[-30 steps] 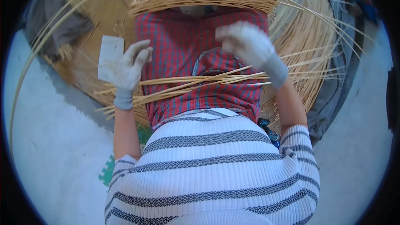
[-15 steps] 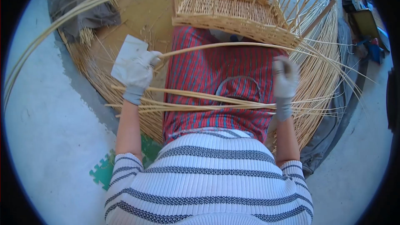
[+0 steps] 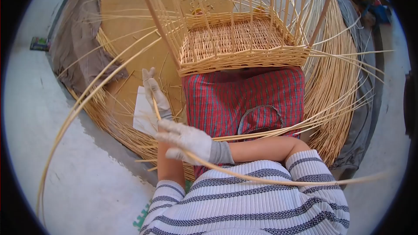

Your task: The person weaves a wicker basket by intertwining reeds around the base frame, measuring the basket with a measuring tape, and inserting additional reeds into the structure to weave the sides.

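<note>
Rod point(image 3: 248, 177) across both gloved hands

Free end runs over the striped top point(image 3: 261, 198) to 4 o'clock. Right hand point(image 3: 191, 141) at 7: fingers stretched out, can't tell if it pinches. Left hand point(image 3: 156, 98) at 9: fingers extended, pointing up; grip unclear. Basket point(image 3: 239, 35), stakes standing, at 12–1, past red lap cloth point(image 3: 213, 100). Step, my read: positioning a single rod; next move likely calls for a sure pinch.

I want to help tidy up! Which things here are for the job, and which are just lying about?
Probably for the job:
the long cane in the right hand
the basket with upright sticks
the canes across the lap
the bundle of canes at right

Seemingly just lying about:
the grey cloth at left
the blue thing at upper right
</note>
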### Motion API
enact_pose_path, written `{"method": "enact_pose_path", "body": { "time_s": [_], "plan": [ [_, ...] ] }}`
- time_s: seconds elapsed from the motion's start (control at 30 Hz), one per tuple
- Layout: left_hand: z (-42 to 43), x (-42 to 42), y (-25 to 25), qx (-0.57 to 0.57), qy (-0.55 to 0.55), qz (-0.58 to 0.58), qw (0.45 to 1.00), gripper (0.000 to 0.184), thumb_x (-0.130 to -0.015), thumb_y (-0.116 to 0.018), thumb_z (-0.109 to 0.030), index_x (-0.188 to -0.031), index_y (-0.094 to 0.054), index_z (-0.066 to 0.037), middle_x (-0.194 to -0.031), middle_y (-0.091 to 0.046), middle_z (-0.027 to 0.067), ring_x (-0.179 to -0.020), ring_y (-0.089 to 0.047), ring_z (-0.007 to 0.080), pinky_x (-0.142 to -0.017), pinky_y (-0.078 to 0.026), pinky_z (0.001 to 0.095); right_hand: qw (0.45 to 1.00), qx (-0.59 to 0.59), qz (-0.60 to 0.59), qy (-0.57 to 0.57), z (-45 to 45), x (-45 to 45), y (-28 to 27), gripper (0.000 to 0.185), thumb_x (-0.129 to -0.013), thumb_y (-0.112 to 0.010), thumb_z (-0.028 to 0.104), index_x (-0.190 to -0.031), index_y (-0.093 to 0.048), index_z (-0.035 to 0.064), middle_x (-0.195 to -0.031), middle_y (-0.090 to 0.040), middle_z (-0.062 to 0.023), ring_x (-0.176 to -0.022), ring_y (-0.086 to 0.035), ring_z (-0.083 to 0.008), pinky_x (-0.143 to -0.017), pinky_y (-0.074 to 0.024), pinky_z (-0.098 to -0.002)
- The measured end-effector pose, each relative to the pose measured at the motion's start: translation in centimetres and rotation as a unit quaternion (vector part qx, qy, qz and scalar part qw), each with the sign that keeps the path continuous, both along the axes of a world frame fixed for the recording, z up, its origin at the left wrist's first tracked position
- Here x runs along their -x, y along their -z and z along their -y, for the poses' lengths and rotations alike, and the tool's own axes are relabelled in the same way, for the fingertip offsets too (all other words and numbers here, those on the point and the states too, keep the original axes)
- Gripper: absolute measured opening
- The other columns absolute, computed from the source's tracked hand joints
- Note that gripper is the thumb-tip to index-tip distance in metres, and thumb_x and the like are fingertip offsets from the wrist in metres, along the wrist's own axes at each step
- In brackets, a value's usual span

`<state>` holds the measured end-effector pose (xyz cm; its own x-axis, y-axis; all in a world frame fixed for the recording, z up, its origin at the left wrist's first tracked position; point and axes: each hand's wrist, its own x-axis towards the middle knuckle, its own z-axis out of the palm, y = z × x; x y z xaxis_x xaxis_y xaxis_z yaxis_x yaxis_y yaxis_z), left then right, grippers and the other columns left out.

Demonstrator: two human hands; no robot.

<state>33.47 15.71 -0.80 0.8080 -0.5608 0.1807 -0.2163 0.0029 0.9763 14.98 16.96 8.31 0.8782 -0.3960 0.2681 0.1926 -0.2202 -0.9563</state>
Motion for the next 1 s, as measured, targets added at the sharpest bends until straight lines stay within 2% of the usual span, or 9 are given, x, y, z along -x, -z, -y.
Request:
{"method": "enact_pose_path", "body": {
  "time_s": [0.2,0.4,0.5,0.6,0.7,0.83,0.87,0.97,1.0],
  "plan": [
    [4.0,-0.7,1.7,0.096,0.11,-0.125,0.981,0.058,-0.102,-0.049,-0.033,-0.152,-0.029,-0.012,-0.136,-0.049,0.0178,-0.13,-0.044,0.0273,-0.111,-0.033,0.0384,0.993,0.115,0.005,-0.03,-1.3,-4.4,1.4,0.047,-0.089,-0.062,0.029,-0.128,-0.053,0.0045,-0.144,-0.033,-0.0366,-0.133,-0.035,-0.0532,-0.111,-0.0342,-0.0489],
    [4.9,0.3,3.9,0.163,0.162,-0.255,0.939,0.061,-0.102,-0.049,-0.038,-0.152,-0.028,-0.009,-0.132,-0.051,0.018,-0.129,-0.044,0.026,-0.112,-0.032,0.0391,0.99,0.118,-0.059,-0.043,0.3,-4.8,2.0,0.036,-0.09,-0.061,0.025,-0.12,-0.056,0.0069,-0.145,-0.032,-0.0349,-0.134,-0.035,-0.0516,-0.11,-0.0356,-0.0485],
    [5.0,0.1,3.9,0.107,0.162,-0.198,0.961,0.066,-0.099,-0.051,-0.043,-0.152,-0.028,-0.01,-0.126,-0.055,0.0156,-0.122,-0.05,0.0258,-0.107,-0.038,0.0413,0.992,0.111,-0.059,-0.03,0.8,-4.9,1.8,0.033,-0.09,-0.06,0.024,-0.117,-0.057,0.0063,-0.144,-0.034,-0.0347,-0.134,-0.036,-0.0508,-0.11,-0.0366,-0.0474],
    [5.2,-1.6,3.7,-0.045,0.213,0.033,0.976,0.074,-0.095,-0.059,-0.044,-0.151,-0.028,-0.008,-0.118,-0.059,0.013,-0.109,-0.057,0.021,-0.097,-0.046,0.0348,0.99,0.132,-0.045,-0.004,2.3,-4.4,1.5,0.028,-0.09,-0.06,0.023,-0.111,-0.058,0.0054,-0.142,-0.036,-0.0353,-0.132,-0.038,-0.0507,-0.109,-0.0382,-0.0467],
    [5.4,-3.8,5.6,-0.044,0.279,0.033,0.959,0.077,-0.092,-0.064,-0.043,-0.149,-0.031,-0.004,-0.116,-0.061,0.0113,-0.105,-0.059,0.0209,-0.094,-0.048,0.0343,0.99,0.137,-0.02,0.034,1.9,-3.9,2.4,0.025,-0.089,-0.061,0.022,-0.107,-0.058,0.0049,-0.139,-0.04,-0.0338,-0.129,-0.042,-0.0504,-0.106,-0.0412,-0.047],
    [4.7,-4.7,1.7,-0.127,0.39,0.104,0.906,0.067,-0.094,-0.064,-0.028,-0.146,-0.033,0.001,-0.122,-0.059,0.0125,-0.12,-0.055,0.0241,-0.106,-0.043,0.0378,0.988,0.151,-0.026,0.02,3.1,-3.1,1.3,0.027,-0.085,-0.063,0.02,-0.107,-0.058,0.0051,-0.127,-0.049,-0.0312,-0.12,-0.05,-0.0495,-0.102,-0.0433,-0.0486],
    [4.9,-5.9,1.2,-0.081,0.433,-0.006,0.898,0.058,-0.097,-0.057,-0.023,-0.145,-0.035,0.001,-0.124,-0.058,0.0133,-0.125,-0.052,0.0263,-0.111,-0.039,0.0408,0.979,0.186,-0.003,0.084,3.3,-2.4,0.7,0.026,-0.083,-0.064,0.021,-0.105,-0.06,0.0083,-0.11,-0.059,-0.0226,-0.106,-0.059,-0.0418,-0.092,-0.0493,-0.0464],
    [6.3,-7.0,-2.6,-0.041,0.367,-0.15,0.917,0.061,-0.098,-0.057,-0.03,-0.145,-0.034,0.0,-0.134,-0.052,0.0171,-0.124,-0.054,0.0274,-0.108,-0.041,0.0418,0.972,0.22,-0.08,0.03,4.1,-0.7,-1.0,0.019,-0.083,-0.064,0.024,-0.098,-0.062,0.0127,-0.086,-0.06,-0.009,-0.083,-0.061,-0.0298,-0.074,-0.0511,-0.0423],
    [7.4,-4.9,-3.5,-0.001,0.372,-0.181,0.91,0.056,-0.1,-0.047,-0.049,-0.127,-0.051,-0.001,-0.108,-0.063,0.0141,-0.1,-0.063,0.0242,-0.09,-0.051,0.0377,0.97,0.231,-0.01,0.077,3.4,-1.3,-0.1,0.013,-0.08,-0.064,0.027,-0.089,-0.062,0.0175,-0.069,-0.053,0.0011,-0.066,-0.055,-0.0212,-0.059,-0.0446,-0.0385]
  ]
}}
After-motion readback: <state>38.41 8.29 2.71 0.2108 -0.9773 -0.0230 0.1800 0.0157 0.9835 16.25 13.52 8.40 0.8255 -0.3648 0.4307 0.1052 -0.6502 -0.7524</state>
